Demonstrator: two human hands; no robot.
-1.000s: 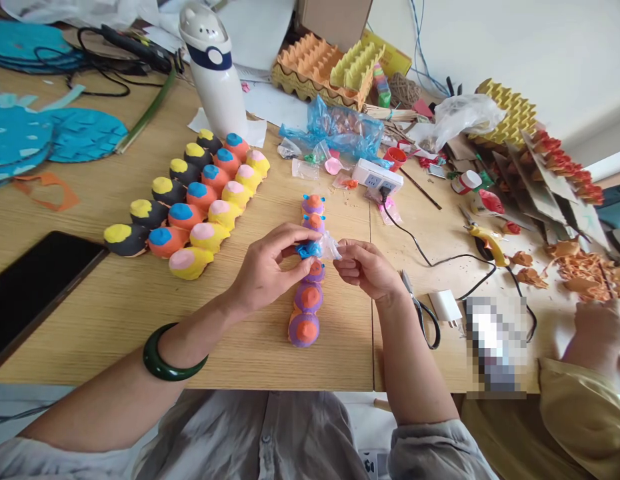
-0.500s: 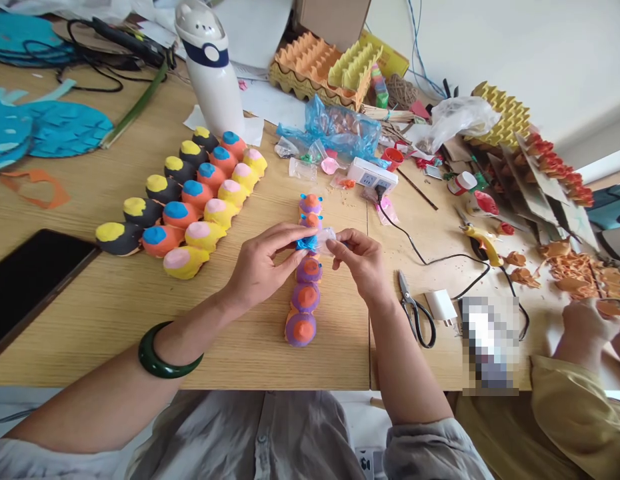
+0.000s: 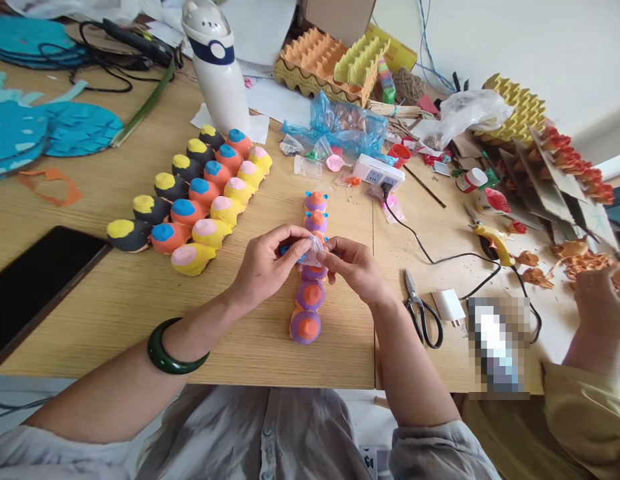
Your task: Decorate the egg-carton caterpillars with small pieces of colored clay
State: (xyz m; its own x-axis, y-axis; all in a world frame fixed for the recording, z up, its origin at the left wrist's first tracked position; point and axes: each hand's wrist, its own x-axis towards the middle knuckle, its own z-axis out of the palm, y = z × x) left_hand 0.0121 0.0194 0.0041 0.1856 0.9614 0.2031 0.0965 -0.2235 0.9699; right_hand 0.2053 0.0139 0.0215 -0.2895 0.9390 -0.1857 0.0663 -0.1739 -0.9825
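A small clear plastic bag [image 3: 313,252] with something blue in it, perhaps clay, is stretched between my two hands. My left hand [image 3: 265,267] pinches its left side with thumb and fingers. On the other side, the fingertips of my right hand [image 3: 357,270] grip the bag's edge. Right below them runs a strip of purple cups topped with orange [image 3: 310,295], like a row cut from an egg carton. Small blue pieces stick out on the far cups. My hands and the bag hide the middle of the strip.
Rows of painted cups [image 3: 205,193] and a black phone [image 3: 45,287] lie left, near a white bottle [image 3: 220,87]. Scissors [image 3: 419,313], a charger [image 3: 447,305] and a power strip [image 3: 377,175] with its cable lie right. A co-worker's hand [image 3: 597,307] is at far right.
The bag has turned and bunched between my fingers, so less of the blue shows. My right hand has come closer to my left. The whole view has shifted slightly.
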